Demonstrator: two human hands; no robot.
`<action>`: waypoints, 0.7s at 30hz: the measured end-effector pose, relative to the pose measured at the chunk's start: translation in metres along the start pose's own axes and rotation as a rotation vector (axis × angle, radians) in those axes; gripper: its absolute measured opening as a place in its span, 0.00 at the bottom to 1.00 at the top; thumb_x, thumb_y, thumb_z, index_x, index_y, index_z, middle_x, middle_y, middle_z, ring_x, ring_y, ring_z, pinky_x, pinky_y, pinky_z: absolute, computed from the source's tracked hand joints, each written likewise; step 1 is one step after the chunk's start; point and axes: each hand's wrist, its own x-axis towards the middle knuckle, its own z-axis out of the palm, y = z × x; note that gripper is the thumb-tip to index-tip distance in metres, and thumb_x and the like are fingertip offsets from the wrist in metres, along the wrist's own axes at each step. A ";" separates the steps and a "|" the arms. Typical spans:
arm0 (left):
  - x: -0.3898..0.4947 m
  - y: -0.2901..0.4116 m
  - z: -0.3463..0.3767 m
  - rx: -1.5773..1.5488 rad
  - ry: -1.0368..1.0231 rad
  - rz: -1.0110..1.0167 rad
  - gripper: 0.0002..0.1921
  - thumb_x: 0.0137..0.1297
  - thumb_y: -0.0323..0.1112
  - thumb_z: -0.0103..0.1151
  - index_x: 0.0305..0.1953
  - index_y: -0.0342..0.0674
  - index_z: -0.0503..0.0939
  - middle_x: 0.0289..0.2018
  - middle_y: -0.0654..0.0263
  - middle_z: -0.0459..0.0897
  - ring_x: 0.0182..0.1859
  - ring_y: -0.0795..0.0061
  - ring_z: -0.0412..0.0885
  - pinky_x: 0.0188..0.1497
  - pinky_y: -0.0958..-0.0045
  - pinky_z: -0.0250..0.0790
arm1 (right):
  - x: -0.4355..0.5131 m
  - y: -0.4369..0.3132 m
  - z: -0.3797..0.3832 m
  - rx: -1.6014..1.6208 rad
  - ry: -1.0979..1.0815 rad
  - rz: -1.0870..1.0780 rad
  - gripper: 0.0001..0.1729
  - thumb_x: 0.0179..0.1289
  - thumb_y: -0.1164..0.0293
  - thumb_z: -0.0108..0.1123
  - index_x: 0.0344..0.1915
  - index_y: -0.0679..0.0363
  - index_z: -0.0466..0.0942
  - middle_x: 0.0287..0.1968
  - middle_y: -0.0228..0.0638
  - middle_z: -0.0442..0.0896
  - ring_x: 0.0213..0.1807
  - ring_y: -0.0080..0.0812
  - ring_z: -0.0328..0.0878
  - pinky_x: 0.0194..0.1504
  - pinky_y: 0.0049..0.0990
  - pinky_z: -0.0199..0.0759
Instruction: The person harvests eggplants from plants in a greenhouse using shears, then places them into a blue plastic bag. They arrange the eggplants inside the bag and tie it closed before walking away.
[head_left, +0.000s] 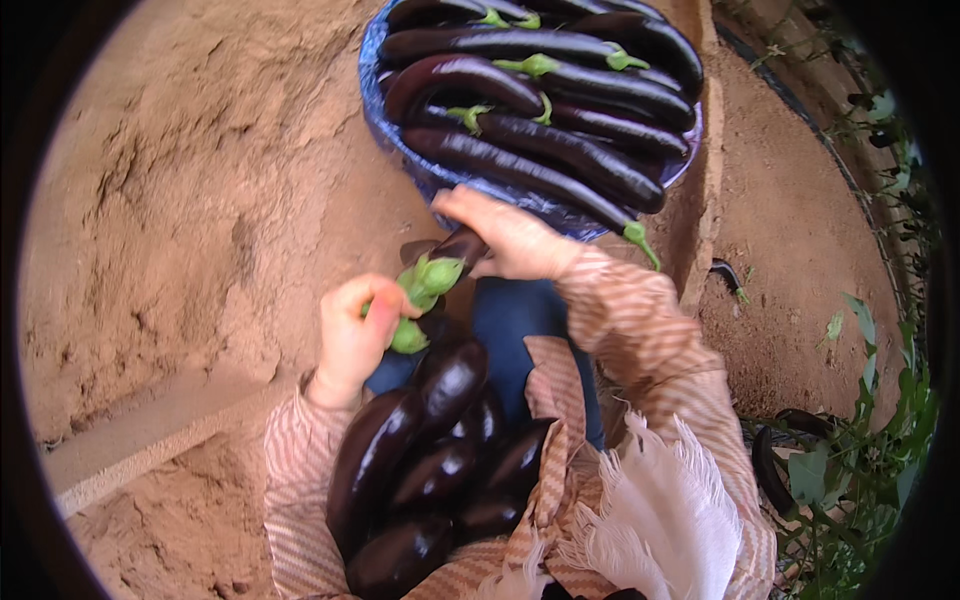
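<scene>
My left hand (356, 322) grips the green stem ends (427, 285) of eggplants. My right hand (517, 232) is around the dark body of one eggplant (461, 249), just below the full basket's near side. Several glossy dark eggplants (442, 480) lie in the cloth gathered at my lap. Above my hands stands a round basket lined with blue plastic (373, 82), heaped with long eggplants (540, 154), some with green caps showing. My fingers hide part of the held eggplants.
Bare, rough soil (187, 187) lies to the left, with a concrete ledge (165, 442) at lower left. Another narrow ledge (711, 150) runs beside the basket. Beyond it, a small eggplant (726, 274) lies on soil, near leafy plants (810, 476) and a dark hose (840, 161).
</scene>
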 end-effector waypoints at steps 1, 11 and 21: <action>-0.002 0.001 0.001 -0.081 0.051 0.025 0.24 0.67 0.54 0.60 0.37 0.33 0.81 0.19 0.77 0.73 0.19 0.90 0.63 0.21 0.84 0.54 | -0.002 0.000 0.009 0.190 -0.021 0.081 0.35 0.41 0.77 0.72 0.55 0.59 0.76 0.52 0.41 0.79 0.54 0.43 0.77 0.58 0.32 0.71; 0.000 0.012 -0.002 -0.086 0.149 0.006 0.41 0.60 0.65 0.59 0.61 0.32 0.74 0.20 0.82 0.67 0.21 0.92 0.58 0.22 0.86 0.48 | -0.068 -0.078 -0.195 -0.033 0.775 0.285 0.30 0.49 0.75 0.72 0.54 0.66 0.74 0.41 0.34 0.83 0.42 0.30 0.82 0.49 0.26 0.76; -0.002 -0.001 -0.001 -0.138 0.097 -0.025 0.34 0.63 0.58 0.61 0.58 0.33 0.77 0.32 0.76 0.78 0.25 0.91 0.64 0.27 0.86 0.57 | -0.025 0.068 -0.146 -0.655 0.195 0.163 0.40 0.43 0.60 0.76 0.58 0.57 0.73 0.49 0.39 0.82 0.52 0.44 0.78 0.57 0.37 0.69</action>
